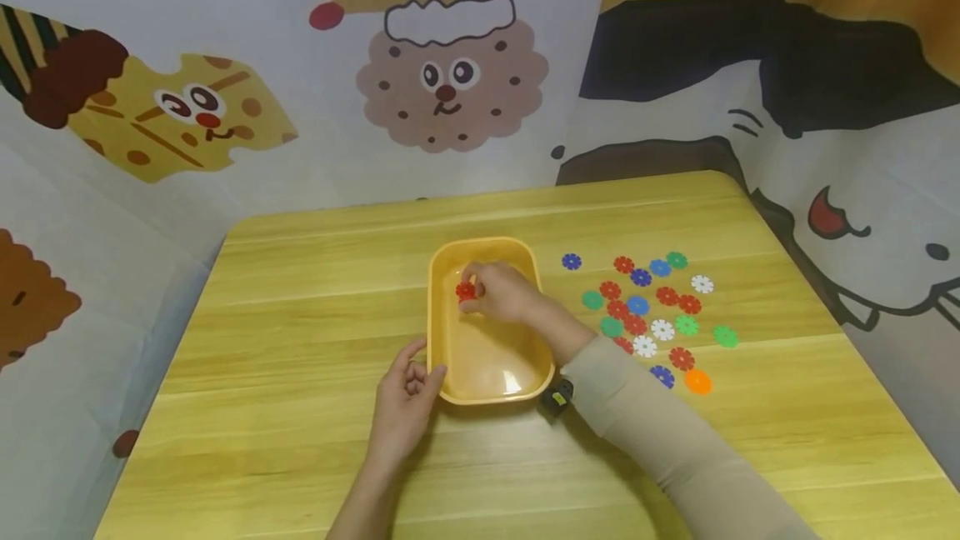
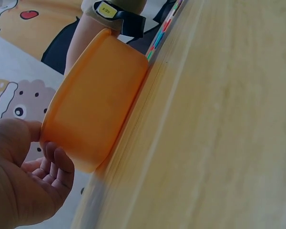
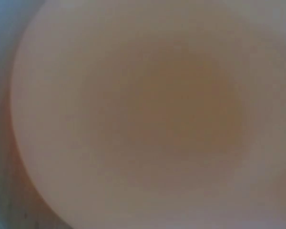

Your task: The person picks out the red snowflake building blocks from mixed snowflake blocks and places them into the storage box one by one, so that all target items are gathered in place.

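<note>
Red notched disc [image 1: 465,291]: pinched in your right fingers [image 1: 480,271] within glossy, round-cornered tray [image 1: 487,348]; your left fingers [image 2: 63,168] clamp its edge.

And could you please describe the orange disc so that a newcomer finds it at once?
On the wood-grained table, look right of the tray to the scattered pieces. At their near edge lies the orange disc, the only orange one among them.

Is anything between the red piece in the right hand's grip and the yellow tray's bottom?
Nothing visible. The right hand pinches the red piece inside the yellow tray, though that hand hides part of the bottom; the left hand holds the tray's left side, clear of the path.
</note>
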The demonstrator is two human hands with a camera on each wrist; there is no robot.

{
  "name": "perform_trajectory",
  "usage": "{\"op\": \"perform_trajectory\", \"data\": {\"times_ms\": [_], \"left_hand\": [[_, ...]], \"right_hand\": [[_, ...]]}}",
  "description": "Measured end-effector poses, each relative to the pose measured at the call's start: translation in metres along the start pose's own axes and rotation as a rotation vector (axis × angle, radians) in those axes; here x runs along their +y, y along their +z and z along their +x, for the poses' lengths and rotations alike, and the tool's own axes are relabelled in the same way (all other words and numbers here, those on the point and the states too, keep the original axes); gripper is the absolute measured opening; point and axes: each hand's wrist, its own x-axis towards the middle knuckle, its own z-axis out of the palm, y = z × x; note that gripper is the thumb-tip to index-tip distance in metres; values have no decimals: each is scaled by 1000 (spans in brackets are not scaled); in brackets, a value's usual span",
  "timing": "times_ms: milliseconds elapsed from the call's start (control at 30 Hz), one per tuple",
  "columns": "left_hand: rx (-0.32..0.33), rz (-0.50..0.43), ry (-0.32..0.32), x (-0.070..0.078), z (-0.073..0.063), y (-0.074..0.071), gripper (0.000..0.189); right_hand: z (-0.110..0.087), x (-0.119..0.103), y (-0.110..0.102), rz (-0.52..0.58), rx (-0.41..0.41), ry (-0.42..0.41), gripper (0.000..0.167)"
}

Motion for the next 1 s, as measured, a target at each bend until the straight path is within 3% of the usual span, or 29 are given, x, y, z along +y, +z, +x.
{"op": "perform_trajectory", "data": {"times_ms": [133,300,633,1000], "left_hand": [[-2,-9,-8,0,0,0,46],[0,-15,-25,0,0,1,46],[5,-11,-18,-1,-1,1,45],[25,6,-10,1,-2,1,45]], "right_hand": [[-1,-1,-1,-16,-14,-38,28],[-3,-2,-2,-56,-119,-89,16],[-8,-1,-2,-60,-177,-134,17],[-16,0,-17,113,91,-211,29]]}}
